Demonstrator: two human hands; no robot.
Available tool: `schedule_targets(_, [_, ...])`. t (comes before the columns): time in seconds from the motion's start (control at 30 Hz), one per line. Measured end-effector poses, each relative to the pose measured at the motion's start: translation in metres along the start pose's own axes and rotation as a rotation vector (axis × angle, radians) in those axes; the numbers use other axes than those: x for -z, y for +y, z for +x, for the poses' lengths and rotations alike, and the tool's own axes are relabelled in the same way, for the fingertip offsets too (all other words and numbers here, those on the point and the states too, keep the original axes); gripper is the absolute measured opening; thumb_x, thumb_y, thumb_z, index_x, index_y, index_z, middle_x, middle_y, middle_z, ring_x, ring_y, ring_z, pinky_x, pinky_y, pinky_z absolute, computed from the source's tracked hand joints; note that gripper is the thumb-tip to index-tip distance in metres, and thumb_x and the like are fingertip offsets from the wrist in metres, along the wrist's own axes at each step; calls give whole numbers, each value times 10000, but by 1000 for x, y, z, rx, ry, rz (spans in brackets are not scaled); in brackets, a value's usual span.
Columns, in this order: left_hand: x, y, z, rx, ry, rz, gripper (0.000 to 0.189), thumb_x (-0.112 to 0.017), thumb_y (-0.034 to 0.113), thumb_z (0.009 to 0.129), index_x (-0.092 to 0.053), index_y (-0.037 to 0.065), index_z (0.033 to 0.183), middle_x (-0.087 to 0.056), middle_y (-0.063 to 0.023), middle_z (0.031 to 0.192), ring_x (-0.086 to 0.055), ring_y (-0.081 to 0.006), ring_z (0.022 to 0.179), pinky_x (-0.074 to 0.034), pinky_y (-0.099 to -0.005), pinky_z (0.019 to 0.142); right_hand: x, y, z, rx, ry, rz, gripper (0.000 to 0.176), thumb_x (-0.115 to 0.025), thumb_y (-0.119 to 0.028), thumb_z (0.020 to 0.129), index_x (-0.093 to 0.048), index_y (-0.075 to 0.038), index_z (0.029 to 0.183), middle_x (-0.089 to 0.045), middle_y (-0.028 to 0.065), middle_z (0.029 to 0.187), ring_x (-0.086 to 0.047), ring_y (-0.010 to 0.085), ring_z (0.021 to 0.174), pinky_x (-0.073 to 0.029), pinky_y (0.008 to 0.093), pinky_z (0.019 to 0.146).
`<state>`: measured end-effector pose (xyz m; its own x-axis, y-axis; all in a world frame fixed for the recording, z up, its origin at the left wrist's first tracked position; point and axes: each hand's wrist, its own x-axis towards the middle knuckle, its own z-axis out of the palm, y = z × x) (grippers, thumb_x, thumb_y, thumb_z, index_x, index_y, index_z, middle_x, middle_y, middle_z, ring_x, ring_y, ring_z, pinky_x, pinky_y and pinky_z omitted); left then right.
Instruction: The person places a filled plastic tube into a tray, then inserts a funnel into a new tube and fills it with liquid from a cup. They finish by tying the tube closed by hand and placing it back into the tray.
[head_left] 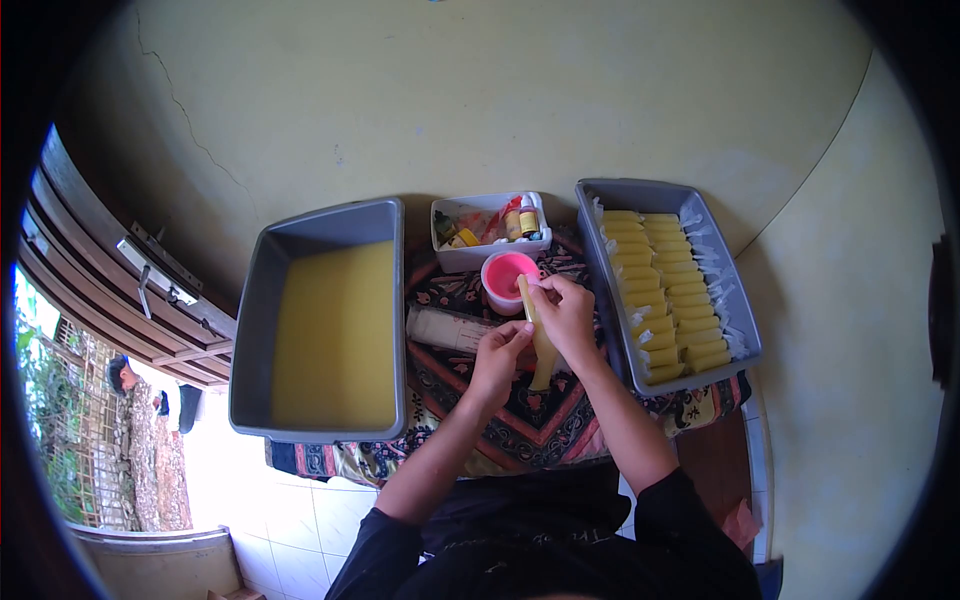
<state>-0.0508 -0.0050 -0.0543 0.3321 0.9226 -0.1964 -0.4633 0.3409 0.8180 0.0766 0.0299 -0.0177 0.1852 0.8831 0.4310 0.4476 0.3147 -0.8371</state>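
Note:
Between my two hands is a long, narrow plastic bag [544, 365] with yellow liquid in it, its lower end hanging over the patterned cloth. The fingers of my left hand [497, 360] are pinched on the bag from the left. Higher up on the right, my right hand [567, 312] grips its top end, and those fingers partly hide it. Just behind the hands stands a pink cup [503, 302]. To the left, a large grey tub [398, 330] holds yellow liquid. Filled, knotted yellow bags [637, 272] lie in rows inside the grey tub [748, 340] on the right.
At the back, a white box [465, 262] contains small bottles [528, 215]. A pack of clear plastic [445, 330] lies left of my hands. Patterned cloth [510, 430] covers the table. A wall rises behind; an open door [130, 280] is at left, with a person [160, 380] outside.

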Motion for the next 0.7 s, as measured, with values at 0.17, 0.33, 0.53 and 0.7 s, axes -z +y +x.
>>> schedule_targets(0.17, [5, -6, 5, 11, -37, -15, 247, -539, 234, 984, -600, 16, 1083, -677, -66, 926, -684, -160, 807, -536, -286, 701, 0, 5, 1, -2, -10, 3, 142, -656, -84, 842, -629, 43, 787, -646, 132, 635, -653, 162, 572, -473, 299, 525])
schedule_targets(0.33, [2, -1, 1, 32, -23, -31, 236, -549, 242, 979, -595, 29, 1070, -676, -59, 918, -681, -151, 784, -525, -263, 656, -2, 7, 1, 16, -12, 0, 136, -657, -81, 841, -629, 43, 793, -645, 136, 635, -656, 168, 578, -474, 305, 528])
schedule_targets(0.53, [2, 1, -1, 40, -28, -21, 233, -544, 259, 980, -594, 45, 1058, -676, -51, 911, -677, -142, 765, -512, -252, 630, -2, 9, 0, 22, -13, -4, 140, -665, -86, 840, -627, 42, 797, -636, 131, 627, -647, 159, 574, -470, 298, 530])
schedule_targets(0.7, [0, 8, -1, -4, -33, -37, 238, -516, 241, 993, -600, 27, 1054, -676, -58, 947, -674, -161, 845, -517, -302, 793, 3, 1, -1, 26, -27, 34, 139, -667, -90, 851, -630, 35, 800, -630, 105, 624, -614, 122, 558, -456, 278, 522])
